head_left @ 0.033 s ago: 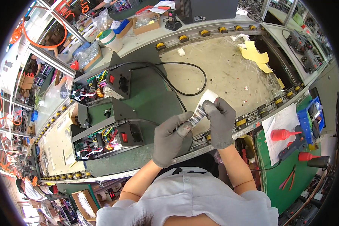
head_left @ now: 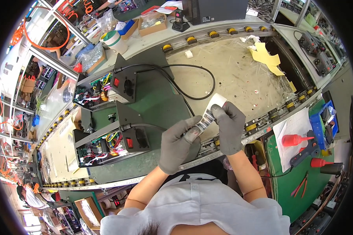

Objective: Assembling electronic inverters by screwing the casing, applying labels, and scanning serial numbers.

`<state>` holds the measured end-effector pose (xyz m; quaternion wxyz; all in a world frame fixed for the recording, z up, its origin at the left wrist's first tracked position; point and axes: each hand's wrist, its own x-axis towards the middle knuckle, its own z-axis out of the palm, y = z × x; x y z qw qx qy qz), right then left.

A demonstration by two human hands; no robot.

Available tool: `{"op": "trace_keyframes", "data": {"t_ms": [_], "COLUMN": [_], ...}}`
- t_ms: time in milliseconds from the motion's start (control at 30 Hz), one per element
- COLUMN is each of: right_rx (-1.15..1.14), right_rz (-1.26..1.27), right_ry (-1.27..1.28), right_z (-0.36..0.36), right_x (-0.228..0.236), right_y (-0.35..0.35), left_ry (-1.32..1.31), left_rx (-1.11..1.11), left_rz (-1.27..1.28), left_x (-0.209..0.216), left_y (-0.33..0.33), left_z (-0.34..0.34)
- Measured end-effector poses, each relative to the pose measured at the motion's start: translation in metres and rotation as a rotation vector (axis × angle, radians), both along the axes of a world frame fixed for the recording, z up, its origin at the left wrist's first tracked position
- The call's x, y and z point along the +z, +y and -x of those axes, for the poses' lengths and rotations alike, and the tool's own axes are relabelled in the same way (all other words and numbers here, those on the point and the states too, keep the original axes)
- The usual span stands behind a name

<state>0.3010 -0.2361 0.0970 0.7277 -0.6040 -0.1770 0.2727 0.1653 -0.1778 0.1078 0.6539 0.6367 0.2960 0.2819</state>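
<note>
A strip of printed labels (head_left: 206, 120) stretches between my gloved hands above the workbench, its white backing curling up at the far end. The lower end is pinched by the thumb and fingers of my left hand (head_left: 177, 147). My right hand (head_left: 230, 127) grips the strip higher up, thumb on top. Left of my hands lie two opened electronic units, a near one (head_left: 111, 145) and a far one (head_left: 106, 90), showing wires, circuit boards and red switches. A black cable (head_left: 213, 82) loops from the far unit.
A yellow paper sheet (head_left: 266, 58) lies at the back right. On the green side table (head_left: 282, 184) are a red-tipped bottle (head_left: 296, 140), an electric screwdriver (head_left: 306, 154), pliers (head_left: 301, 186) and a blue bin (head_left: 324, 125). Rollers (head_left: 190, 40) edge the line.
</note>
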Motion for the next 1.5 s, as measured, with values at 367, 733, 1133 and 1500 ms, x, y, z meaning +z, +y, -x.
{"op": "trace_keyframes", "data": {"t_ms": [367, 733, 1133, 1500], "right_rx": [-0.018, 0.141, 0.38, 0.712], "right_rz": [0.006, 0.06, -0.293, -0.32], "right_ry": [-0.029, -0.144, -0.641, -0.413], "right_z": [-0.004, -0.011, 0.001, 0.009], "right_x": [-0.007, 0.015, 0.072, 0.065], "right_y": [0.004, 0.011, 0.095, 0.151], "left_ry": [-0.022, -0.114, -0.056, 0.122], "left_rx": [-0.113, -0.185, 0.24, 0.339], "left_rz": [0.112, 0.199, -0.199, -0.462], "left_x": [-0.004, 0.003, 0.07, 0.078], "left_y": [0.006, 0.011, 0.073, 0.132], "left_z": [0.004, 0.006, 0.03, 0.035]}}
